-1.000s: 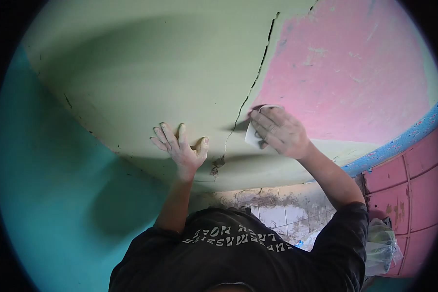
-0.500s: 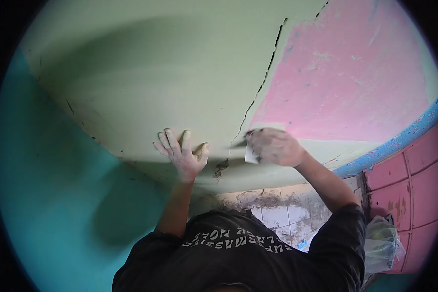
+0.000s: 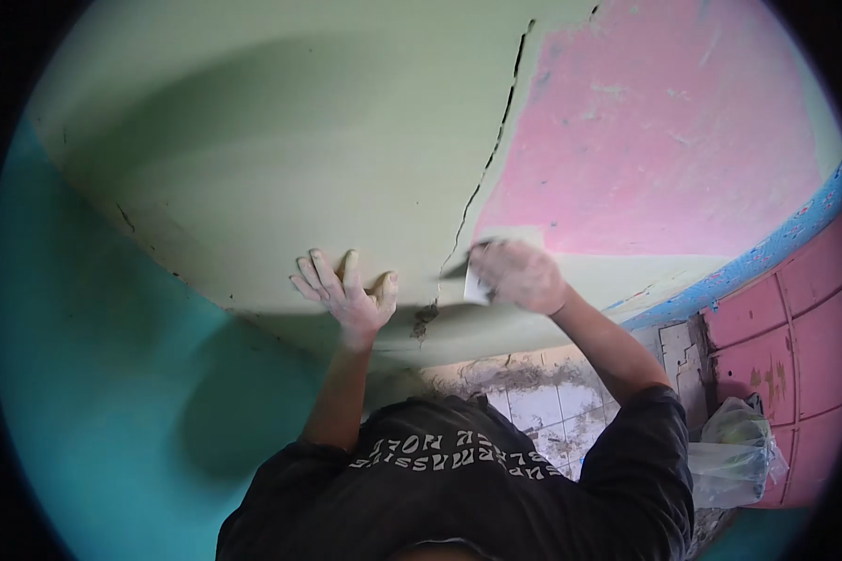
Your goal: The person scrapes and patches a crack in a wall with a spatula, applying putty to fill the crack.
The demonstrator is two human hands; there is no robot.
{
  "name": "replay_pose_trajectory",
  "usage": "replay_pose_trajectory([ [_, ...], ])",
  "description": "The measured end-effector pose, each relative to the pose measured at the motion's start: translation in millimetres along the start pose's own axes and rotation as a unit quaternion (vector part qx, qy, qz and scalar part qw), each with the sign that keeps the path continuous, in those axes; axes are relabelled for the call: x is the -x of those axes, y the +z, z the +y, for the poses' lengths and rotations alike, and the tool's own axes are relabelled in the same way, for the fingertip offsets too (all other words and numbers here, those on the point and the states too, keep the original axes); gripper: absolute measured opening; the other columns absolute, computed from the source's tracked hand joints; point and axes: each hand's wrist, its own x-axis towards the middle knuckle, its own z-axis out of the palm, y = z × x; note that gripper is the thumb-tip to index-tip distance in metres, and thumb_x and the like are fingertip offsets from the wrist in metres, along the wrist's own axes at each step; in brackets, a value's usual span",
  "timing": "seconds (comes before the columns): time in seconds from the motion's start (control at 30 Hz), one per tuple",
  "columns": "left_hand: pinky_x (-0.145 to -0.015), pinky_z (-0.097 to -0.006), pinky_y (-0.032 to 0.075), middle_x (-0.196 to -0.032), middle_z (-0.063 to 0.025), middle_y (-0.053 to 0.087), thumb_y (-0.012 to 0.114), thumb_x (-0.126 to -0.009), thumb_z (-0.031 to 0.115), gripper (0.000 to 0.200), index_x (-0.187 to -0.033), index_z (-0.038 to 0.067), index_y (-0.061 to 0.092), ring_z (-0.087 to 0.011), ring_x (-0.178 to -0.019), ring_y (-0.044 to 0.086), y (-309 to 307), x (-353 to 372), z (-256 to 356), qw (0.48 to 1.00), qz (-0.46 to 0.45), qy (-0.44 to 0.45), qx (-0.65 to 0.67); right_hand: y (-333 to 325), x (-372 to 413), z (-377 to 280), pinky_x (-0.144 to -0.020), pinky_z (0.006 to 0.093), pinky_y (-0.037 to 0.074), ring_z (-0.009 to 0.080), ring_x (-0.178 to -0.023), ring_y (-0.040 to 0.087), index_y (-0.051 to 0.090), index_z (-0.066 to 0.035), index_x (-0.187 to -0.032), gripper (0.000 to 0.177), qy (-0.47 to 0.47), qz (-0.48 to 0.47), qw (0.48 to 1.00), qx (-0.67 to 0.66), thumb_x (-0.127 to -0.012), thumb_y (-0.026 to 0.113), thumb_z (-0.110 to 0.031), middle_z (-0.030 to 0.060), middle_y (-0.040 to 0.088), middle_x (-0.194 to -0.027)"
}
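My left hand (image 3: 348, 297) lies with spread fingers against the pale green wall (image 3: 281, 196), its fingers dusty. To its right, my right hand (image 3: 524, 278) is closed on a piece of sandpaper (image 3: 477, 287), whose pale side shows below the fingers; the hand hides most of it. That hand is at the wall just right of a long dark crack (image 3: 503, 122), by the lower corner of a pink patch (image 3: 655, 140). Between the hands, a rough broken spot (image 3: 425, 320) marks the crack's lower end.
A turquoise wall (image 3: 94, 374) meets the green one at the left. Below are dirty white tiles (image 3: 535, 408). At the right are a blue patterned strip (image 3: 748, 271), a pink panelled surface (image 3: 748, 323) and a clear plastic bag (image 3: 730, 458).
My right hand, blurred before, has shifted slightly left and up in view with the sandpaper. The view has tilted a little; my left hand stays on the wall.
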Motion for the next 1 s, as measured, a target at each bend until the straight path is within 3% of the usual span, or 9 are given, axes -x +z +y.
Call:
replay_pose_trajectory([
  [0.1, -0.117, -0.0752, 0.005, -0.162, -0.0331, 0.025, 0.059, -0.095, 0.057, 0.070, -0.143, 0.007, 0.049, -0.0542, -0.152, 0.017, 10.7, -2.3, -3.4, 1.000, 0.029, -0.011, 0.006, 5.2, 8.2, 0.4, -0.100, 0.0385, 0.056, 0.0278, -0.114, 0.069, 0.073, -0.002, -0.115, 0.047, -0.063, -0.007, 0.998, -0.004, -0.076, 0.073, -0.027, 0.0120, 0.070, -0.128],
  [0.13, -0.117, -0.0756, 0.004, -0.162, -0.0312, 0.027, 0.059, -0.094, 0.058, 0.068, -0.141, 0.010, 0.051, -0.0539, -0.152, 0.018, 10.1, -0.5, -3.1, 0.999, 0.033, -0.018, 0.011, -3.5, -4.5, 4.0, -0.100, 0.0384, 0.056, 0.0275, -0.114, 0.069, 0.073, -0.002, -0.115, 0.047, -0.028, 0.010, 1.000, 0.000, -0.075, 0.073, -0.027, 0.0115, 0.070, -0.128],
  [0.23, -0.117, -0.0744, 0.008, -0.162, -0.0363, 0.023, 0.055, -0.097, 0.056, 0.075, -0.147, 0.002, 0.044, -0.0540, -0.153, 0.016, 7.1, -4.8, -2.2, 0.999, 0.027, 0.010, -0.022, -23.6, -22.4, 9.3, -0.100, 0.0393, 0.057, 0.0276, -0.117, 0.068, 0.072, -0.003, -0.115, 0.043, 0.058, 0.050, 0.996, 0.039, -0.078, 0.072, -0.025, 0.0118, 0.071, -0.127],
  [0.37, -0.117, -0.0741, 0.008, -0.162, -0.0343, 0.025, 0.054, -0.097, 0.058, 0.070, -0.143, 0.005, 0.047, -0.0538, -0.152, 0.017, 11.1, -4.7, -3.3, 0.999, 0.039, 0.004, -0.017, 11.5, 25.7, -5.6, -0.103, 0.0405, 0.056, 0.0283, -0.119, 0.067, 0.070, -0.005, -0.114, 0.034, -0.029, -0.081, 0.993, -0.081, -0.085, 0.068, -0.022, 0.0129, 0.070, -0.128],
  [0.47, -0.118, -0.0736, 0.007, -0.162, -0.0311, 0.029, 0.054, -0.096, 0.061, 0.065, -0.136, 0.010, 0.054, -0.0536, -0.152, 0.020, 18.1, 2.7, -6.5, 0.998, 0.061, -0.005, -0.010, -0.5, 12.8, 3.8, -0.100, 0.0431, 0.055, 0.0310, -0.115, 0.067, 0.070, 0.001, -0.121, 0.046, -0.018, -0.031, 0.990, -0.140, -0.083, 0.070, -0.024, 0.0151, 0.069, -0.130],
  [0.6, -0.118, -0.0740, 0.008, -0.161, -0.0314, 0.029, 0.055, -0.095, 0.060, 0.064, -0.135, 0.009, 0.054, -0.0540, -0.151, 0.021, 18.5, 3.1, -1.8, 0.998, 0.064, -0.017, -0.013, -20.9, -6.3, 11.7, -0.097, 0.0412, 0.058, 0.0315, -0.109, 0.070, 0.072, 0.000, -0.116, 0.044, 0.015, 0.014, 1.000, -0.019, -0.081, 0.071, -0.026, 0.0159, 0.071, -0.125],
  [0.73, -0.115, -0.0758, 0.014, -0.162, -0.0337, 0.025, 0.057, -0.094, 0.050, 0.071, -0.146, 0.006, 0.042, -0.0543, -0.152, 0.018, 13.4, -3.7, 1.8, 0.998, 0.050, -0.005, -0.037, -13.2, 14.7, 17.3, -0.094, 0.0420, 0.059, 0.0300, -0.112, 0.069, 0.073, 0.000, -0.114, 0.047, -0.084, -0.049, 0.994, -0.047, -0.078, 0.069, -0.031, 0.0136, 0.072, -0.122],
  [0.87, -0.116, -0.0743, 0.017, -0.161, -0.0342, 0.026, 0.053, -0.094, 0.044, 0.066, -0.144, 0.002, 0.044, -0.0564, -0.150, 0.019, 6.3, -7.3, 14.9, 0.998, 0.037, -0.035, -0.022, -48.2, -5.4, 42.8, -0.096, 0.0394, 0.058, 0.0272, -0.115, 0.069, 0.073, -0.002, -0.114, 0.046, -0.018, 0.010, 1.000, -0.012, -0.076, 0.072, -0.028, 0.0103, 0.071, -0.126],
  [1.0, -0.116, -0.0729, 0.018, -0.159, -0.0332, 0.029, 0.052, -0.093, 0.045, 0.064, -0.140, 0.001, 0.048, -0.0559, -0.149, 0.023, 0.7, -16.9, 23.4, 0.996, 0.055, -0.060, 0.024, -33.8, 14.1, 37.7, -0.101, 0.0366, 0.055, 0.0280, -0.120, 0.064, 0.073, 0.000, -0.114, 0.045, -0.108, -0.057, 0.990, -0.063, -0.077, 0.075, -0.025, 0.0100, 0.071, -0.120],
])
